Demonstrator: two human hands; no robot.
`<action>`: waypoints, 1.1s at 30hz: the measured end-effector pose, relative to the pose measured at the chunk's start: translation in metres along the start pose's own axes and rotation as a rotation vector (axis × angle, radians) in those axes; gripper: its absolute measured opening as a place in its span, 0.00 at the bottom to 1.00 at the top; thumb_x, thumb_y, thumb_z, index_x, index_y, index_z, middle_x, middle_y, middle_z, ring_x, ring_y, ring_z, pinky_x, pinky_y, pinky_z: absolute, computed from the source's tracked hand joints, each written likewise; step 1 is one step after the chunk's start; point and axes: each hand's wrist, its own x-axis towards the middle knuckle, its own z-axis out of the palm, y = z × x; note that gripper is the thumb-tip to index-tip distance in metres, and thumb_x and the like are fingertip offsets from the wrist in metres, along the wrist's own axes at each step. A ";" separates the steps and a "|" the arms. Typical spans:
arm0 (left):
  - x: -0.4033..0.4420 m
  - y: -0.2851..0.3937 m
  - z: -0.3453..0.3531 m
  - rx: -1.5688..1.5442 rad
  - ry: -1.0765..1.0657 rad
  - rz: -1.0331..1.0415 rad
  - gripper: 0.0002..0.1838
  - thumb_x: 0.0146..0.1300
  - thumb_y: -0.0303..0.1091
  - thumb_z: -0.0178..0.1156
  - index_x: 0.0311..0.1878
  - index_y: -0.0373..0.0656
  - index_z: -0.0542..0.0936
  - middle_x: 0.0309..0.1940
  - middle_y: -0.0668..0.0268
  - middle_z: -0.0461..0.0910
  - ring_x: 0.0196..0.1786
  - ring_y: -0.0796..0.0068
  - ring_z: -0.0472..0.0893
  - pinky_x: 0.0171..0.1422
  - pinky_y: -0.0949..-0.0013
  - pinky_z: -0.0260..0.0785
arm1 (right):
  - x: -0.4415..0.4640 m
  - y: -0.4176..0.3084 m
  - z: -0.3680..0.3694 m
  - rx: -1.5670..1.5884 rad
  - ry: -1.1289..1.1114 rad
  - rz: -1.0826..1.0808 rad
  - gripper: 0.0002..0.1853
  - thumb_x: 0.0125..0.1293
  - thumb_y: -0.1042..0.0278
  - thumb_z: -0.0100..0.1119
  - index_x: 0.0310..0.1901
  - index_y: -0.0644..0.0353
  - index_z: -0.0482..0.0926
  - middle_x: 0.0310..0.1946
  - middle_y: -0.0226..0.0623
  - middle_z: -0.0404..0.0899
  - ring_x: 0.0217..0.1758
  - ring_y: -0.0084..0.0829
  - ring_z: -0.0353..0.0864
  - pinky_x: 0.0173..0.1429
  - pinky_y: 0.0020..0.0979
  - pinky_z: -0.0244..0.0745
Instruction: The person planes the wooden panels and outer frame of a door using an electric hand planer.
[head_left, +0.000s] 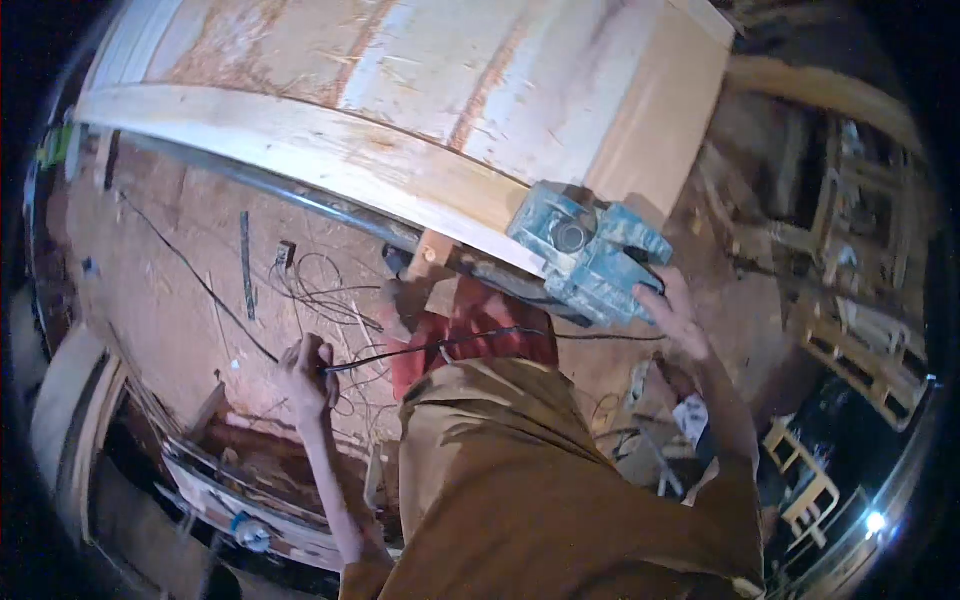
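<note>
My right hand is closed around the rear handle of a dusty blue electric planer. The planer sits at the near right corner of a large pale wooden panel, partly over its edge. Held out to the left over the floor, my left hand has its fingers wrapped round the black power cord. From that hand the cord runs right, across the front of my body toward the planer, and left across the floor. Raised strips and brownish seams cross the panel's face.
Below the panel's near edge runs a dark metal bar, with a wooden block beside it. Loose cable coils and thin sticks lie on the dirt floor. Wooden frames stand at the right, boards at the left.
</note>
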 end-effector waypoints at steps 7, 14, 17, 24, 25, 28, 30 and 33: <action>-0.060 0.041 -0.031 -0.059 0.357 -0.274 0.16 0.75 0.35 0.53 0.29 0.38 0.72 0.20 0.56 0.69 0.23 0.56 0.69 0.31 0.57 0.59 | 0.021 -0.064 -0.029 0.037 -0.141 -0.137 0.20 0.65 0.52 0.65 0.43 0.65 0.85 0.32 0.50 0.86 0.36 0.47 0.86 0.44 0.42 0.78; -0.077 0.012 -0.062 -0.024 0.458 -0.325 0.18 0.78 0.36 0.51 0.30 0.37 0.71 0.19 0.56 0.65 0.21 0.62 0.65 0.29 0.60 0.57 | 0.078 -0.206 0.008 0.102 -0.126 -0.205 0.21 0.68 0.52 0.63 0.38 0.67 0.84 0.27 0.42 0.83 0.32 0.37 0.82 0.41 0.39 0.76; -0.040 -0.044 -0.066 -0.046 0.557 -0.327 0.18 0.79 0.37 0.51 0.30 0.38 0.71 0.19 0.56 0.62 0.22 0.65 0.62 0.28 0.61 0.55 | 0.155 -0.264 0.057 0.079 -0.115 -0.267 0.22 0.67 0.51 0.61 0.35 0.68 0.84 0.24 0.42 0.82 0.30 0.36 0.82 0.38 0.40 0.75; 0.026 -0.161 -0.082 -0.157 0.715 -0.488 0.19 0.81 0.38 0.51 0.31 0.37 0.69 0.20 0.60 0.60 0.26 0.73 0.61 0.30 0.64 0.55 | 0.268 -0.396 0.149 0.049 -0.050 -0.330 0.30 0.63 0.41 0.59 0.32 0.68 0.84 0.26 0.55 0.84 0.33 0.52 0.87 0.42 0.48 0.78; 0.047 -0.191 -0.077 -0.228 0.862 -0.467 0.19 0.81 0.39 0.50 0.32 0.37 0.70 0.21 0.61 0.61 0.26 0.73 0.61 0.31 0.64 0.55 | 0.286 -0.414 0.162 0.027 -0.032 -0.355 0.30 0.62 0.41 0.60 0.32 0.70 0.85 0.28 0.58 0.84 0.36 0.53 0.88 0.44 0.48 0.79; 0.111 -0.232 -0.122 -0.307 0.914 -0.417 0.21 0.82 0.43 0.48 0.36 0.36 0.73 0.23 0.60 0.65 0.28 0.70 0.64 0.34 0.64 0.59 | 0.345 -0.453 0.206 0.042 0.062 -0.366 0.34 0.61 0.39 0.60 0.34 0.74 0.85 0.30 0.65 0.84 0.40 0.57 0.88 0.48 0.49 0.80; 0.166 -0.249 -0.146 -0.158 0.945 -0.477 0.22 0.83 0.45 0.46 0.38 0.35 0.74 0.25 0.56 0.70 0.30 0.68 0.67 0.36 0.62 0.63 | 0.378 -0.479 0.224 0.027 0.050 -0.384 0.31 0.63 0.41 0.59 0.30 0.72 0.84 0.23 0.52 0.81 0.30 0.45 0.84 0.39 0.44 0.76; 0.259 -0.339 -0.168 -0.179 1.106 -0.427 0.21 0.82 0.45 0.46 0.42 0.35 0.75 0.28 0.51 0.75 0.32 0.62 0.74 0.39 0.58 0.66 | 0.436 -0.542 0.260 0.035 0.011 -0.360 0.32 0.62 0.40 0.59 0.31 0.73 0.84 0.23 0.53 0.81 0.30 0.47 0.83 0.40 0.43 0.77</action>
